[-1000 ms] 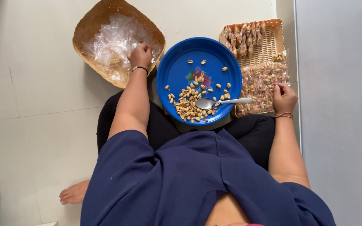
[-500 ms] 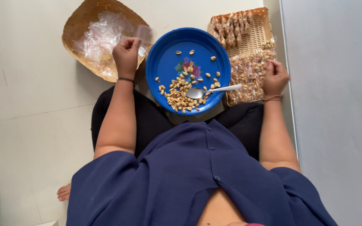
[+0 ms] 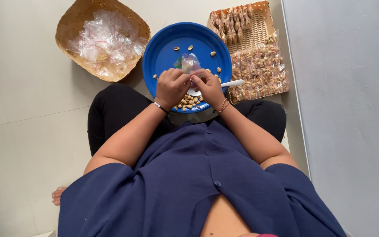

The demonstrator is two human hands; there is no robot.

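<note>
Small clear plastic bag [image 3: 191,62] — pinched between both hands above the blue plate [image 3: 163,52], upright, crumpled top. Heap of empty clear bags [image 3: 104,41] in the round woven basket [image 3: 73,19], upper left. Filled clear packets of nuts [image 3: 259,72] — piled on the rectangular woven tray [image 3: 259,33] at right, more packets [image 3: 231,19] along its far end.

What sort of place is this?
Probably a home floor used for packing snacks by hand: pale floor tiles, a blue plate of nuts, a basket of small bags.
</note>
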